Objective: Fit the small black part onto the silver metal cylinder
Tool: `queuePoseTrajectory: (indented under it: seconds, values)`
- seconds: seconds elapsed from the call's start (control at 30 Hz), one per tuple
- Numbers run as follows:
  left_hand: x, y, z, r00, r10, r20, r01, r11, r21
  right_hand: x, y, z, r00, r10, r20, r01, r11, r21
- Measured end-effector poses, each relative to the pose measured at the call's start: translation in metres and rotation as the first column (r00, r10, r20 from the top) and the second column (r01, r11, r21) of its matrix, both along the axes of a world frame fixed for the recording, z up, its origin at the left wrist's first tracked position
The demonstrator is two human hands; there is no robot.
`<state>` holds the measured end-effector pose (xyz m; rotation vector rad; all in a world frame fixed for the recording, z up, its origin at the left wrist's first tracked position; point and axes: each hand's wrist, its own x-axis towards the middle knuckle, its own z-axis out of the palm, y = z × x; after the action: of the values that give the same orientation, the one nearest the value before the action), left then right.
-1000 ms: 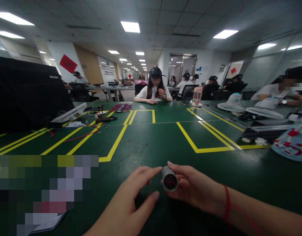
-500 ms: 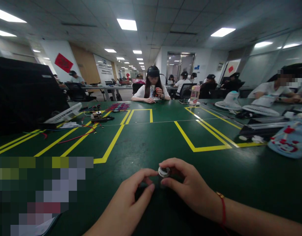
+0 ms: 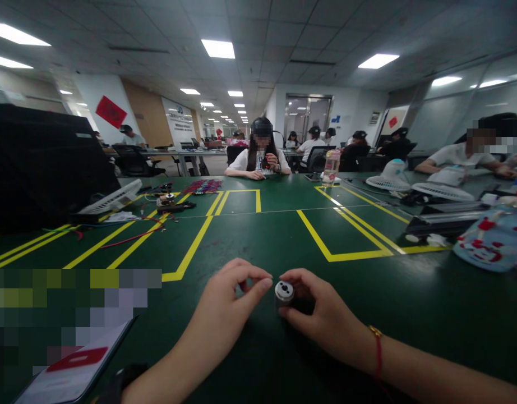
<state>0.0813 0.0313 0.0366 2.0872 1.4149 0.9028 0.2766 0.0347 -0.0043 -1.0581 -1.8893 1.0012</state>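
My right hand (image 3: 326, 314) grips a small motor (image 3: 284, 293), a short silver metal cylinder, between thumb and fingers. Its round end face points up toward me and shows a dark centre and small holes. Just left of it, my left hand (image 3: 235, 300) is closed in a pinch, thumb and forefinger tips together. Anything held in that pinch is too small to make out. The left fingertips are close to the motor's top, apart from it. Both hands are over the dark green table (image 3: 229, 247).
A phone (image 3: 79, 359) lies at the lower left, partly blurred out. Wires and small parts (image 3: 168, 201) are farther left, beside a black box (image 3: 44, 168). To the right are a blue patterned bag (image 3: 492, 238) and white fans (image 3: 395, 175). A person (image 3: 261, 151) sits opposite.
My left fingers have drawn away from the motor and come together in a pinch. The motor has turned in my right hand, so its end face with holes now shows.
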Motion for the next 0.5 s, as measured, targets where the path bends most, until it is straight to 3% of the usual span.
queuePoseTrajectory:
  seconds: [0.27,0.4,0.5]
  values:
    - [-0.001,0.002,-0.034,0.991,-0.046,-0.128,0.038,0.997,-0.067,0.001,0.001,-0.003,0.999,-0.021,0.024,0.021,0.999,0.028]
    - [0.0,0.001,-0.033,0.991,-0.052,-0.125,0.044,0.996,-0.073,0.013,-0.003,0.002,0.997,-0.078,0.019,0.078,0.997,0.017]
    - [-0.011,-0.005,-0.027,0.994,-0.041,-0.098,0.032,0.995,-0.092,0.05,-0.002,0.004,0.978,-0.202,0.052,0.204,0.978,-0.035]
